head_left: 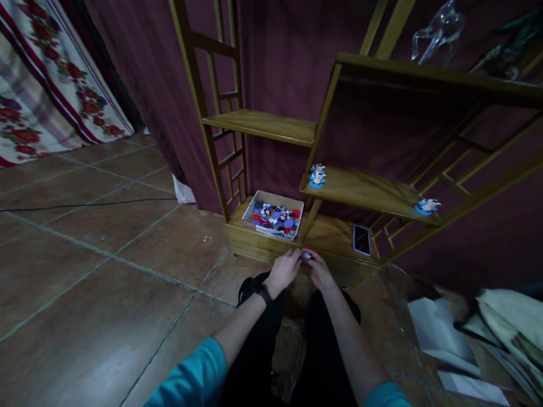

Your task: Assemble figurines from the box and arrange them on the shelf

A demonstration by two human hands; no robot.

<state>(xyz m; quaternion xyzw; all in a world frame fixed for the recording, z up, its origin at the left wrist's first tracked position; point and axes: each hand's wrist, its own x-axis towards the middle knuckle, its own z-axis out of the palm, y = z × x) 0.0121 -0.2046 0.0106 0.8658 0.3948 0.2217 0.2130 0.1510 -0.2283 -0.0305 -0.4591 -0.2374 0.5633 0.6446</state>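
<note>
Both hands meet in front of the wooden shelf's base, between my knees. My left hand (287,267) and my right hand (317,270) pinch a small figurine (304,256) from its two sides; only a white and bluish bit of it shows between the fingers. Just beyond them, an open cardboard box (250,213) on the lowest board holds many small figurines with purple, red and dark parts. One blue-based figurine (317,176) stands at the left end of the middle shelf. Another figurine (427,206) with a blue base is at that shelf's right end.
The wooden shelf unit (263,125) stands against a dark red curtain (280,73). A phone (361,239) lies on its lowest board. Higher up is a clear glass figure (439,33). White boxes (443,330) and a pale bag (513,316) lie on the floor at right.
</note>
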